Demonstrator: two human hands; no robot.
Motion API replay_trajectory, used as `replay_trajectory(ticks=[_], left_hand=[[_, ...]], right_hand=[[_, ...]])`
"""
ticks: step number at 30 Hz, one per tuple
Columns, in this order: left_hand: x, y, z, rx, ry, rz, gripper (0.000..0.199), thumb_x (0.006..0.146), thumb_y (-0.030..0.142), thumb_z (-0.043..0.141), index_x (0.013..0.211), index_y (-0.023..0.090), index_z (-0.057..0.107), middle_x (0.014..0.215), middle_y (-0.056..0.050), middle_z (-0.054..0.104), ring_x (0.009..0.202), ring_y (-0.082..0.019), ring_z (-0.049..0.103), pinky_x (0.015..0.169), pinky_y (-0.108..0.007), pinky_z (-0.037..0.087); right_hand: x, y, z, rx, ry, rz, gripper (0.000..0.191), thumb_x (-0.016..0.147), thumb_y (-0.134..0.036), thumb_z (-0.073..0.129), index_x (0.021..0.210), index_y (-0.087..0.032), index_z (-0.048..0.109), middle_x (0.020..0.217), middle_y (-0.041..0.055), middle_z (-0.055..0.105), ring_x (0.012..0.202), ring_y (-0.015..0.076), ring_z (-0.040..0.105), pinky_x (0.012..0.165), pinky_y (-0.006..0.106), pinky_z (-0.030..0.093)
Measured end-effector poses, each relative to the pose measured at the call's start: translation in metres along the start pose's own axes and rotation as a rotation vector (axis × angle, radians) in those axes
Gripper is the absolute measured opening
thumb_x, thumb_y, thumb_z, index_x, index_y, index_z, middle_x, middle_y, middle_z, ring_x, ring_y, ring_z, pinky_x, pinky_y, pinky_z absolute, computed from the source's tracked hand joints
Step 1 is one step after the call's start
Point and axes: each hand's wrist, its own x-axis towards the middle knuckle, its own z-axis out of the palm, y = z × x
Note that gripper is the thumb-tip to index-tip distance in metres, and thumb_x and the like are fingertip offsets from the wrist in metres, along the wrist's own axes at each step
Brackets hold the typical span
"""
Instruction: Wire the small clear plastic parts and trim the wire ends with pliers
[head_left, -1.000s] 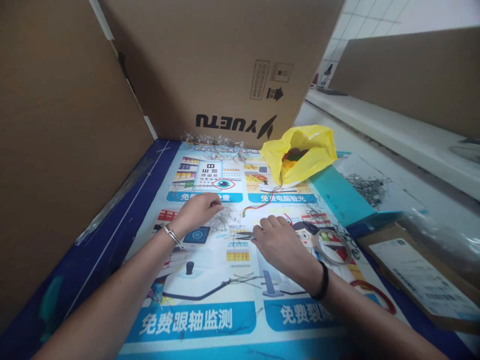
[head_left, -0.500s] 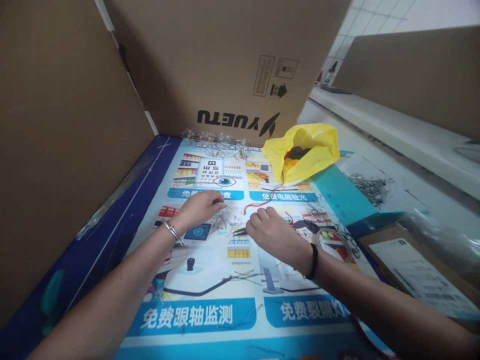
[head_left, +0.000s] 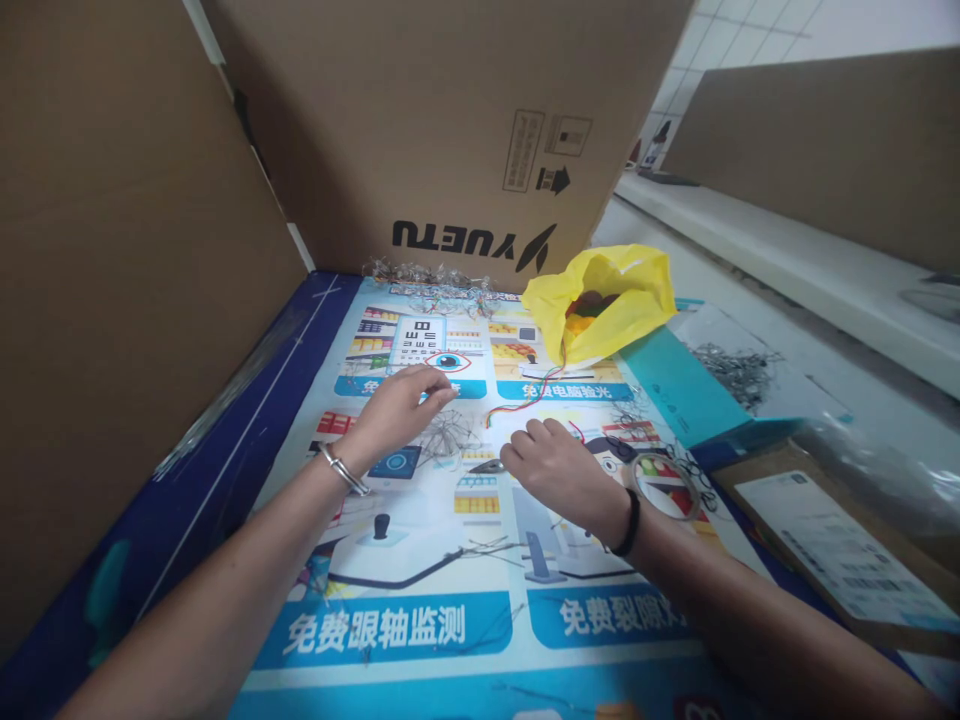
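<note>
My right hand (head_left: 555, 465) is closed in a fist round a pair of pliers; only the narrow dark jaws (head_left: 487, 467) show, pointing left, and the handles are hidden in the palm. To its left, my left hand (head_left: 405, 405) has thumb and fingers pinched together. Whatever they hold, if anything, is too thin to make out. Just below those fingertips lies a tangle of fine dark wires (head_left: 450, 432) on the printed sheet. Red, green and yellow thin strands (head_left: 517, 406) run out of a yellow plastic bag (head_left: 630, 325) towards the space between both hands.
Cardboard panels (head_left: 337, 130) stand at the left and back. Wire scraps (head_left: 435, 275) lie along the back panel. A roll of clear tape (head_left: 697, 490) sits by my right wrist. Further right are a labelled parcel (head_left: 832, 540), a turquoise box flap (head_left: 675, 380) and dark wire bits (head_left: 739, 375).
My left hand has lifted slightly, its fingertips shifting a little right. My right hand has turned a little, and more of the pliers' jaws shows.
</note>
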Motion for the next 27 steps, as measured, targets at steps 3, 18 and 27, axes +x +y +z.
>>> replay_trajectory(ticks=[3,18,27], left_hand=[[-0.003,0.011,0.001,-0.113,-0.055,-0.055,0.019,0.082,0.030,0.045,0.079,0.019,0.059,0.077,0.000,0.061,0.073,-0.014,0.054,0.066,-0.024,0.040],[-0.016,0.042,0.017,-0.783,-0.553,-0.322,0.020,0.073,0.027,0.056,0.088,0.016,0.064,0.069,0.001,0.059,0.057,-0.008,0.049,0.053,-0.021,0.036],[-0.015,0.037,0.020,-0.730,-0.539,-0.292,0.011,0.069,0.023,0.057,0.076,0.016,0.063,0.061,0.004,0.054,0.053,-0.007,0.044,0.054,-0.021,0.035]], right_hand=[[-0.010,0.006,-0.006,-0.027,0.074,0.029,0.008,0.084,-0.012,0.047,0.083,-0.016,0.054,0.074,0.0053,0.053,0.072,0.0182,0.041,0.061,0.032,0.024],[-0.019,0.026,-0.039,-0.249,0.323,-0.015,0.014,0.087,-0.016,0.044,0.086,-0.016,0.058,0.072,0.0038,0.054,0.068,0.0157,0.041,0.059,0.033,0.023],[-0.018,0.024,-0.040,-0.241,0.280,0.002,0.015,0.087,-0.016,0.043,0.090,-0.016,0.058,0.078,0.0055,0.055,0.074,0.0184,0.043,0.066,0.035,0.028]])
